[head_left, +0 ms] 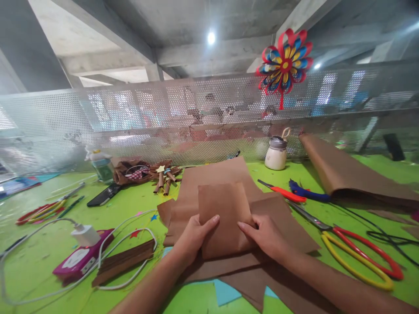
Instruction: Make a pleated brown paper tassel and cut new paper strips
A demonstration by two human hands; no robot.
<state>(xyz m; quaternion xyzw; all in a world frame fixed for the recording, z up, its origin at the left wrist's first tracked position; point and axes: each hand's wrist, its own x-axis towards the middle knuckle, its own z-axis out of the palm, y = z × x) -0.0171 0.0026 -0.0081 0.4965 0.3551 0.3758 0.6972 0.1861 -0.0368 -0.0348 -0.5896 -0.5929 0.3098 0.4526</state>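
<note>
A piece of brown kraft paper (224,205), apparently folded, is held up between my two hands over the table. My left hand (199,233) grips its left edge, thumb on the near face. On the opposite edge, my right hand (262,231) pinches it with the thumb in front and the fingers behind. Beneath lie larger brown paper sheets (212,172), overlapping one another. Light blue paper pieces (225,292) poke out under them near the front.
Large scissors (356,253), an orange-handled cutter (288,194) and a blue-handled tool (309,192) lie right. A white bottle (276,152) and rolled brown paper (353,170) stand behind. Left are a purple power strip (83,257), white cable, folded brown strips (126,261) and a phone (104,195).
</note>
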